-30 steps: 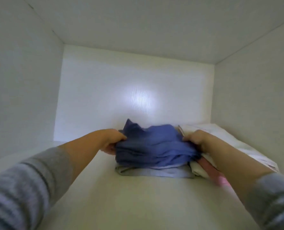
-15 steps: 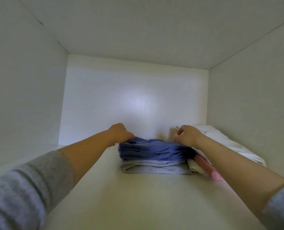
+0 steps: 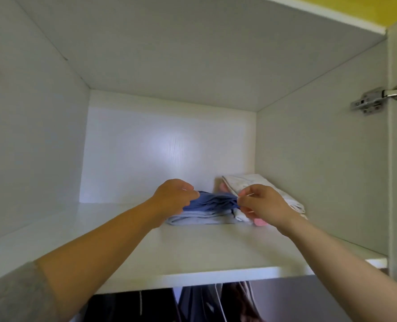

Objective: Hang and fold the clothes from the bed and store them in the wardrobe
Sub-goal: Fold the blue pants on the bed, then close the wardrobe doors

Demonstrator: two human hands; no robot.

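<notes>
- Overhead, the person is reaching both bare forearms into the top compartment of the white laminate wardrobe (image 3: 309, 159) and working at the back of its flat white shelf board (image 3: 193, 252).
- The left hand (image 3: 174, 198) is pinching the left end of the folded blue cloth garment (image 3: 212, 202), with its fingers curled in on the fabric.
- The right hand (image 3: 265, 203) is nipping the opposite end between thumb and fingertips.
- Gripping both ends looks like a way of keeping the fold flat and square while it is settling onto the pile.
- The blue garment is lying on top of a folded pale grey garment (image 3: 202, 217), so the stack is building upward rather than spreading across the shelf.
- Just to the right, touching the pile, a folded cream-white cloth (image 3: 246, 182) is sitting close to the side wall, seemingly to keep the folded things together.
- A small pink item (image 3: 259, 222) is poking out at the front under the right wrist, and I cannot tell what it is.
- Below the shelf, dark hanging clothes (image 3: 216, 303) are showing, so the hanging part seems at least partly done.
- A silver metal hinge (image 3: 378, 98) is showing on the right panel, so the door is standing open.
- The next move probably calls for letting go gently, since tugging could drag the top layer askew.
</notes>
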